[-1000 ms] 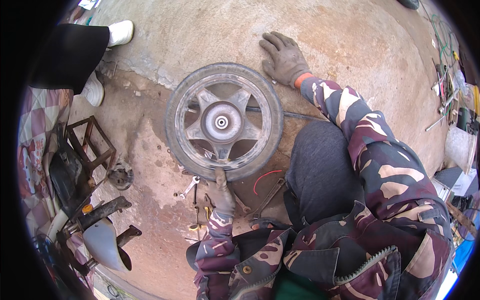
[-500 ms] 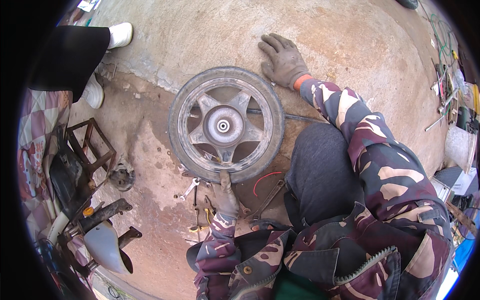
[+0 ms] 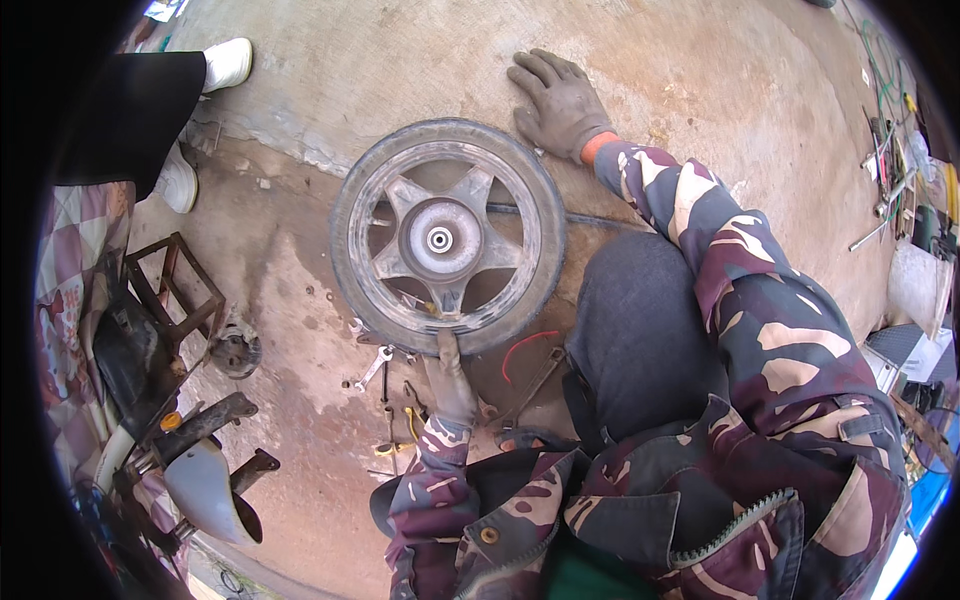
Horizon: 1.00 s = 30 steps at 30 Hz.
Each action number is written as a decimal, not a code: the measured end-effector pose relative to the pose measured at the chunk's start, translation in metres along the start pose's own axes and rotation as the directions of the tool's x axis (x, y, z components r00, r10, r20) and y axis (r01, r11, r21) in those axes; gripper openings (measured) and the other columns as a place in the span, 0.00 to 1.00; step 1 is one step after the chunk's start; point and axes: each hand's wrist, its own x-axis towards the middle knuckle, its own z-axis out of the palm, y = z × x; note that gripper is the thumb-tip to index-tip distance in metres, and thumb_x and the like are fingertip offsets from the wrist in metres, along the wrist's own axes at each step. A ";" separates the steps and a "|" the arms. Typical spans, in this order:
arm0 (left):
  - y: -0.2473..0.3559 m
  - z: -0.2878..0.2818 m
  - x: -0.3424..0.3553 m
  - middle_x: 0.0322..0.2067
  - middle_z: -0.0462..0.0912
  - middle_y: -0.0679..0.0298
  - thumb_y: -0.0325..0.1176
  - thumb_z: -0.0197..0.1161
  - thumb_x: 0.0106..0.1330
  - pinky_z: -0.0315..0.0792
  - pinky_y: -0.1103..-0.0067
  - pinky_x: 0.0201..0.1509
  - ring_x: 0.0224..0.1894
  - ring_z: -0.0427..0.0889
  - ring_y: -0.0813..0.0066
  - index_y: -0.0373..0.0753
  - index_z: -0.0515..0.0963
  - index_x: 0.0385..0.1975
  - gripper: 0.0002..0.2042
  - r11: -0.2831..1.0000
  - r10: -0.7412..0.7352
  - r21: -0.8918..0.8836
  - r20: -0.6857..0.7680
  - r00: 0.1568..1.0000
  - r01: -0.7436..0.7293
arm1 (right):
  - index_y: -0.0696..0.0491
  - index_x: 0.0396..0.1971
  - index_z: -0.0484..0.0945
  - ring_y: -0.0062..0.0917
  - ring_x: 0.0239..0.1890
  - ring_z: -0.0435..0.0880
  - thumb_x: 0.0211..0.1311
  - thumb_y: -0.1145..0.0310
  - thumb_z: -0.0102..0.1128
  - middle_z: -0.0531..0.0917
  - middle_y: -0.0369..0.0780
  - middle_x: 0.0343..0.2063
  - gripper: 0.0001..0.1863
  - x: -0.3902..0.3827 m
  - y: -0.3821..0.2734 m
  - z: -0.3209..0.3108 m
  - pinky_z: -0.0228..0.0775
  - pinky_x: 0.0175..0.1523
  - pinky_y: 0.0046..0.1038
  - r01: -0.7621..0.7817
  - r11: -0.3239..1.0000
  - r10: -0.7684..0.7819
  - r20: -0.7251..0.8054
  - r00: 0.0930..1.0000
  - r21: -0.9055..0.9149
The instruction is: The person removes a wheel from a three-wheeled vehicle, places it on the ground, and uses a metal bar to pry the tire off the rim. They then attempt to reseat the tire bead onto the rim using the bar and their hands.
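Head view: at the far left hangs a checkered cloth (image 3: 88, 215), and beside it stand another person's dark-clad leg (image 3: 140, 120) and white shoes (image 3: 229, 66). Below these are a rusty metal frame (image 3: 212, 312), a grey curved cover (image 3: 203, 490) among dark tubes, and a round metal part (image 3: 236, 352) on the floor (image 3: 300, 430).

In the middle, the spoked wheel (image 3: 349, 280) lies with its broad side up; whether it rests flat cannot be told. A silver wrench (image 3: 374, 367) and yellow-handled pliers (image 3: 413, 424) lie near its lower edge. The gloved left hand (image 3: 450, 388) grasps that edge, thumb over the tire, its other fingers hidden from sight.

To the right come a red strip (image 3: 515, 356), a long wrench (image 3: 538, 385) and a dark bar (image 3: 600, 220) passing beneath the wheel. The gloved right hand (image 3: 562, 108) holds nothing, palm down on the concrete, its fingers released and spread. Farthest right are scattered tools (image 3: 888, 200) and a whitish bag (image 3: 918, 285).
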 end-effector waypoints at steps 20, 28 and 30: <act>0.001 0.007 -0.004 0.69 0.73 0.42 0.40 0.41 0.87 0.66 0.61 0.75 0.70 0.74 0.50 0.29 0.64 0.74 0.25 0.955 0.259 0.155 -0.028 0.965 -0.252 | 0.52 0.68 0.73 0.38 0.77 0.64 0.67 0.55 0.59 0.70 0.43 0.72 0.31 0.000 0.003 0.002 0.54 0.81 0.43 0.011 1.000 -0.011 -0.028 1.000 0.017; 0.085 0.037 0.021 0.65 0.79 0.59 0.56 0.59 0.79 0.71 0.58 0.70 0.67 0.77 0.62 0.41 0.68 0.71 0.30 0.136 -0.425 -0.870 0.380 0.821 0.474 | 0.50 0.65 0.77 0.40 0.74 0.68 0.69 0.57 0.59 0.74 0.42 0.70 0.26 -0.001 0.008 0.007 0.59 0.79 0.43 0.011 0.996 -0.003 -0.092 0.996 0.090; 0.094 0.038 0.034 0.65 0.79 0.61 0.56 0.58 0.79 0.71 0.59 0.69 0.66 0.78 0.63 0.43 0.70 0.70 0.29 0.082 -0.413 -0.892 0.376 0.830 0.445 | 0.51 0.61 0.80 0.40 0.72 0.72 0.71 0.60 0.59 0.78 0.41 0.66 0.22 -0.001 0.014 0.012 0.64 0.76 0.42 0.012 0.983 0.014 -0.143 0.990 0.183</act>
